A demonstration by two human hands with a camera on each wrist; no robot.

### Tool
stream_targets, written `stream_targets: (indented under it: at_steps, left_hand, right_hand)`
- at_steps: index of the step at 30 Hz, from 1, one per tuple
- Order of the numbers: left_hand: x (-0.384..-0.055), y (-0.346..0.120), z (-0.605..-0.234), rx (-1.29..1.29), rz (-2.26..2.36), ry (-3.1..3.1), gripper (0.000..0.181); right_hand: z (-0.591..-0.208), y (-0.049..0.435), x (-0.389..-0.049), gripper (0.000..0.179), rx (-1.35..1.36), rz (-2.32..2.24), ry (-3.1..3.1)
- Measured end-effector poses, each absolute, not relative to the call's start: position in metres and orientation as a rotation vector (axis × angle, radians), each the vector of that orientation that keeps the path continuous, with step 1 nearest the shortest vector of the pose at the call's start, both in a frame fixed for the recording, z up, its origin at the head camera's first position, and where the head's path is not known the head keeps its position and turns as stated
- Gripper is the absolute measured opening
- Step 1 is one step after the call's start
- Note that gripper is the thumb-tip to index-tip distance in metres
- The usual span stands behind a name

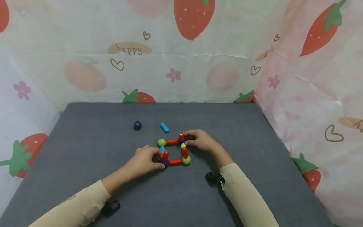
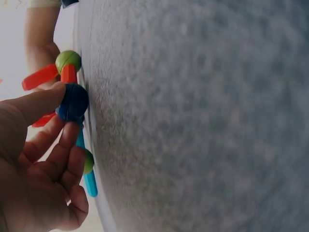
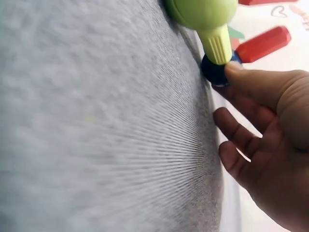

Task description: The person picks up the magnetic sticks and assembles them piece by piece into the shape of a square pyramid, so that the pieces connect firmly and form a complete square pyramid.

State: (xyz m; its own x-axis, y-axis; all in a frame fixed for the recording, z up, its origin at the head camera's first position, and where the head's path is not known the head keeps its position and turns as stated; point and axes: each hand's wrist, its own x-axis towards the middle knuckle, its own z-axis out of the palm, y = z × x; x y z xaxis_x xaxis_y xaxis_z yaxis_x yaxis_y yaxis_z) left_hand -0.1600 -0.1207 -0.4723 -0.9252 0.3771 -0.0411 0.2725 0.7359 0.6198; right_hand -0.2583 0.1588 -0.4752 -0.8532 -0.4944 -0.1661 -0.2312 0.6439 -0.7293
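Observation:
A four-cornered frame of balls and rods lies on the grey table. Red rods form its front and back sides, a light blue rod the left, a yellow-green rod the right. Green balls sit at the front right and back left. Red rods stand up from three corners; none shows on the back-left ball. My left hand pinches the dark blue ball at the front left between thumb and fingers. With thumb and forefinger, my right hand pinches the back-right dark blue ball.
Beyond the frame, a loose dark blue ball and a light blue rod lie on the grey tabletop. Strawberry-printed cloth hangs behind and at both sides. Black wrist devices show under the sleeves.

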Motion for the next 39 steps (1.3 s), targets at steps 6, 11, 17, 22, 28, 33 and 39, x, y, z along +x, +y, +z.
stream_targets:
  at_steps: [6, 11, 17, 22, 28, 33, 39]
  left_hand:
    - [-0.156, -0.115, -0.472, 0.505, 0.949, 2.794, 0.026]
    - [-0.156, -0.113, -0.471, 0.498, 0.935, 2.817, 0.026]
    - [-0.155, -0.108, -0.469, 0.466, 0.929, 2.839, 0.027]
    - [-0.154, -0.104, -0.470, 0.443, 0.937, 2.852, 0.026]
    - [-0.151, -0.100, -0.470, 0.420, 0.963, 2.818, 0.025]
    - [-0.149, -0.098, -0.469, 0.438, 0.974, 2.785, 0.025]
    - [-0.155, -0.104, -0.464, 0.536, 0.976, 2.747, 0.026]
  right_hand:
    - [-0.470, 0.166, -0.241, 0.041, -0.567, -1.038, 2.591]
    - [-0.460, 0.178, -0.217, 0.043, -0.568, -1.011, 2.557]
    - [-0.459, 0.181, -0.199, 0.054, -0.552, -1.014, 2.493]
    - [-0.463, 0.174, -0.194, 0.058, -0.463, -1.070, 2.539]
    - [-0.471, 0.170, -0.193, 0.055, -0.400, -1.100, 2.616]
    - [-0.475, 0.171, -0.195, 0.048, -0.379, -1.114, 2.645]
    - [-0.475, 0.178, -0.200, 0.043, -0.436, -1.109, 2.622]
